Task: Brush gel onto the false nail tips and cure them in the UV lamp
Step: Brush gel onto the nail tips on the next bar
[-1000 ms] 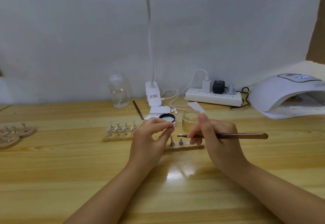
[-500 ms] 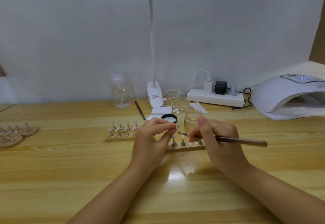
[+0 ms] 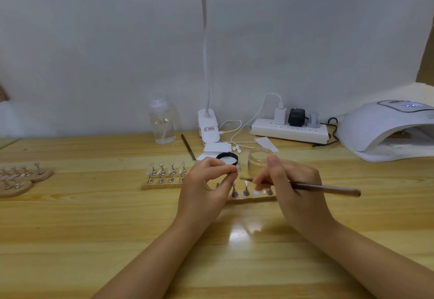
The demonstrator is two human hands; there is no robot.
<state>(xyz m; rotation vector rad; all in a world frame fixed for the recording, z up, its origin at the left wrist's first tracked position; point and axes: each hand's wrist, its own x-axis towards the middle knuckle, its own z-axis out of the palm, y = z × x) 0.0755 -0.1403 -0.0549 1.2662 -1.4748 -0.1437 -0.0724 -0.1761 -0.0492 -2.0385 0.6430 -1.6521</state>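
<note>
We see a small pale nail tip on a stand, pinched in the fingertips of the left hand above the wooden strip. The brown-handled brush lies nearly level in the right hand, its fine tip pointing left at that nail tip, just beside it. More tips on metal stands stand upright in two rows on the strip's left part; a few more stand between the hands. The white UV lamp sits at the table's far right, its opening facing us, its display lit.
</note>
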